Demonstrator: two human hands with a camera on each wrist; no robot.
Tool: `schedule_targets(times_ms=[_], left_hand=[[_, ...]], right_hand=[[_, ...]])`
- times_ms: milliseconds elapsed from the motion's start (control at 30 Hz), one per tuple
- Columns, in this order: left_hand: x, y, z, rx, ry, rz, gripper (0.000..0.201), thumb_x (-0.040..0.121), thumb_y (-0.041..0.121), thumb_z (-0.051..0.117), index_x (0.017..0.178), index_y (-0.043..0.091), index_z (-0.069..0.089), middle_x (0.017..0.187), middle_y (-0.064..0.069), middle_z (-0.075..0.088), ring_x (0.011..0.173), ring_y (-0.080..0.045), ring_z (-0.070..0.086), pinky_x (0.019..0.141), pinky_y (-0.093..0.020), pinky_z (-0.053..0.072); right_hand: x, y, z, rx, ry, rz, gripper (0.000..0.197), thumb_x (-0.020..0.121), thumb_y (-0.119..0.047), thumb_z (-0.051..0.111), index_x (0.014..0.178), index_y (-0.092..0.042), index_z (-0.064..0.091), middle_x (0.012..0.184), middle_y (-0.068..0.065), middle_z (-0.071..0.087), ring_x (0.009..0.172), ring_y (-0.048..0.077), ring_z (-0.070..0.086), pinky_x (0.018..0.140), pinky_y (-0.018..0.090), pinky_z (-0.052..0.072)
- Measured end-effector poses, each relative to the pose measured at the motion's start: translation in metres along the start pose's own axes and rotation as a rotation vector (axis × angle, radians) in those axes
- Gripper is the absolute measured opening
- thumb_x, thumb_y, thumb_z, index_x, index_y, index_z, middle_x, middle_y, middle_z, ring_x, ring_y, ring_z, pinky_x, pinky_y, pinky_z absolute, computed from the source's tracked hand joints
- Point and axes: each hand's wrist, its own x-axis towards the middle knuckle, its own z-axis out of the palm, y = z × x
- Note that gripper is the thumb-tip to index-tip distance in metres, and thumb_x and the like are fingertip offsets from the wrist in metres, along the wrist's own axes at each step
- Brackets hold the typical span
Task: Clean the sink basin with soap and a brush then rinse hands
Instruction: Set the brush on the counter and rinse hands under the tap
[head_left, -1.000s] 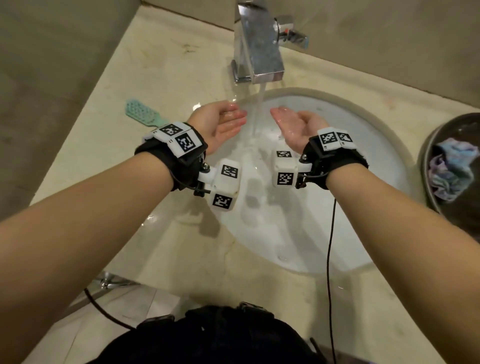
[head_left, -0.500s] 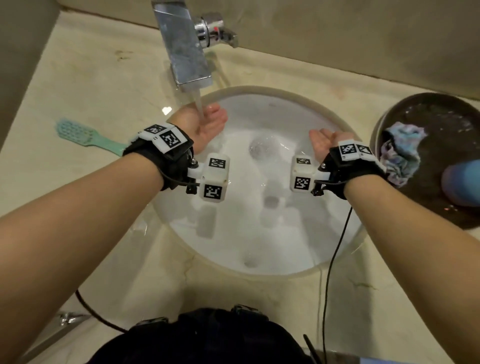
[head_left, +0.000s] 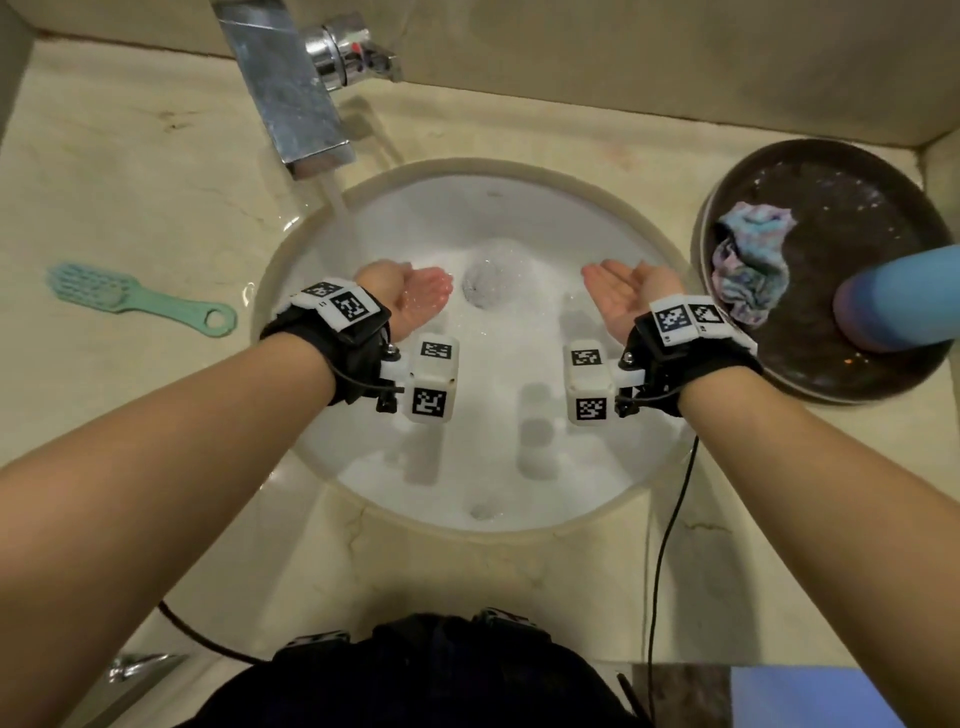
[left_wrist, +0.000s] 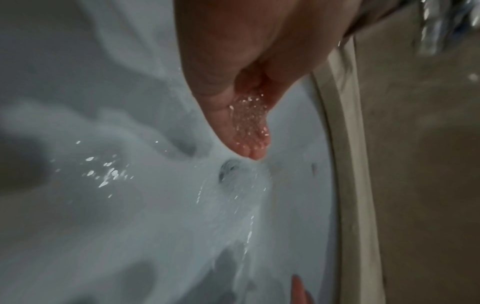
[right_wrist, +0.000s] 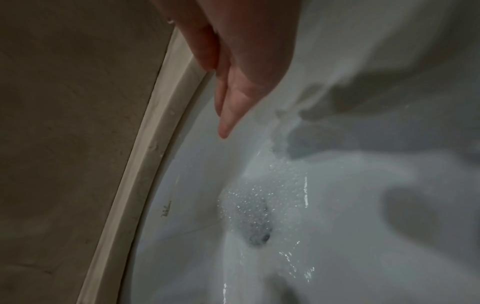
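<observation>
A round white sink basin (head_left: 519, 218) is set in a beige marble counter. Water runs from the chrome tap (head_left: 291, 88) onto my left hand (head_left: 415, 296), which is cupped palm up with straight fingers over the basin's left half. Its wet fingers (left_wrist: 249, 131) glisten just above the drain (left_wrist: 228, 168). My right hand (head_left: 618, 291) is held palm up and empty over the basin's right half, apart from the stream. Its fingers (right_wrist: 228, 107) point down near the rim, above the bubbling drain (right_wrist: 257, 226). The green brush (head_left: 130, 299) lies on the counter to the left.
A dark round bowl (head_left: 831, 384) at the right holds a crumpled multicoloured cloth (head_left: 748, 270) and a blue cylinder (head_left: 898, 299). The tap's lever (head_left: 353, 52) is behind the spout. A black cable (head_left: 665, 545) hangs from the right wrist over the counter's front.
Both hands have drawn apart and lower into the basin. The left hand stays under the stream while the right has moved away to the right. The view has shifted right, showing more of the bowl.
</observation>
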Motion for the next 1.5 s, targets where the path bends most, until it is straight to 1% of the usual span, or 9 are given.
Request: schedule_targets(times_ms=[133, 267, 400, 733, 867, 1067, 1233, 1367, 1500], left_hand=[[0.011, -0.036, 0.021, 0.106, -0.121, -0.172, 0.040, 0.104, 0.021, 0.022, 0.083, 0.000, 0.048, 0.079, -0.010, 0.050, 0.070, -0.020, 0.051, 0.063, -0.025, 0.043], [0.004, -0.049, 0.048, 0.198, -0.229, -0.113, 0.038, 0.104, 0.028, 0.021, 0.108, 0.002, 0.049, 0.104, -0.015, 0.054, 0.097, -0.024, 0.056, 0.081, -0.031, 0.044], [0.005, -0.035, 0.037, 0.186, -0.070, 0.032, 0.042, 0.104, 0.027, 0.022, 0.134, 0.003, 0.040, 0.137, -0.015, 0.048, 0.118, -0.028, 0.053, 0.092, -0.033, 0.042], [-0.015, 0.007, -0.054, 0.014, 0.135, 0.247, 0.039, 0.103, 0.033, 0.020, 0.115, 0.009, 0.049, 0.127, -0.009, 0.056, 0.115, -0.022, 0.056, 0.094, -0.029, 0.042], [-0.026, 0.017, -0.076, -0.040, 0.114, 0.290, 0.036, 0.103, 0.033, 0.026, 0.109, 0.009, 0.052, 0.099, -0.005, 0.056, 0.088, -0.017, 0.057, 0.073, -0.025, 0.046], [-0.042, 0.022, -0.095, -0.051, 0.100, 0.336, 0.041, 0.103, 0.035, 0.026, 0.088, 0.011, 0.055, 0.102, -0.006, 0.062, 0.091, -0.017, 0.061, 0.092, -0.030, 0.043], [-0.051, 0.026, -0.104, -0.050, 0.064, 0.357, 0.041, 0.102, 0.035, 0.028, 0.094, 0.008, 0.058, 0.097, -0.006, 0.063, 0.089, -0.017, 0.062, 0.079, -0.027, 0.049], [-0.052, 0.027, -0.108, -0.066, 0.063, 0.373, 0.044, 0.103, 0.032, 0.027, 0.118, 0.001, 0.055, 0.102, -0.008, 0.064, 0.099, -0.020, 0.060, 0.092, -0.029, 0.046], [-0.048, 0.030, -0.099, -0.074, 0.055, 0.370, 0.042, 0.103, 0.031, 0.026, 0.108, 0.004, 0.058, 0.118, -0.012, 0.061, 0.101, -0.020, 0.060, 0.095, -0.030, 0.045]], right_hand=[[-0.003, -0.001, -0.021, -0.037, 0.027, 0.006, 0.047, 0.105, -0.022, 0.021, 0.137, 0.009, 0.036, 0.143, 0.022, 0.040, 0.132, 0.030, 0.041, 0.110, 0.031, 0.033], [-0.002, 0.001, -0.036, -0.053, 0.043, -0.003, 0.048, 0.105, -0.022, 0.020, 0.137, 0.010, 0.036, 0.143, 0.023, 0.039, 0.132, 0.031, 0.041, 0.110, 0.032, 0.033], [-0.002, 0.004, -0.039, -0.079, 0.055, -0.004, 0.047, 0.105, -0.023, 0.022, 0.135, 0.009, 0.039, 0.140, 0.023, 0.043, 0.128, 0.031, 0.046, 0.106, 0.033, 0.039], [-0.013, 0.053, 0.026, -0.165, -0.216, 0.118, 0.052, 0.103, -0.031, 0.027, 0.129, 0.011, 0.045, 0.133, 0.026, 0.049, 0.121, 0.035, 0.052, 0.093, 0.035, 0.047], [-0.023, 0.082, 0.071, -0.210, -0.332, 0.208, 0.055, 0.103, -0.034, 0.028, 0.129, 0.012, 0.044, 0.134, 0.027, 0.048, 0.123, 0.036, 0.050, 0.095, 0.037, 0.045], [-0.035, 0.119, 0.120, -0.222, -0.439, 0.296, 0.056, 0.103, -0.033, 0.028, 0.132, 0.014, 0.040, 0.137, 0.030, 0.043, 0.127, 0.038, 0.045, 0.104, 0.038, 0.040], [-0.032, 0.131, 0.140, -0.126, -0.460, 0.354, 0.052, 0.104, -0.030, 0.027, 0.118, 0.016, 0.047, 0.135, 0.031, 0.044, 0.127, 0.038, 0.045, 0.109, 0.039, 0.036], [-0.027, 0.127, 0.150, 0.024, -0.487, 0.402, 0.043, 0.104, -0.023, 0.022, 0.113, 0.010, 0.047, 0.103, 0.030, 0.055, 0.109, 0.039, 0.053, 0.111, 0.040, 0.030], [-0.019, 0.109, 0.147, -0.045, -0.492, 0.390, 0.046, 0.104, -0.016, 0.015, 0.141, 0.008, 0.028, 0.146, 0.022, 0.035, 0.137, 0.031, 0.033, 0.109, 0.038, 0.029]])
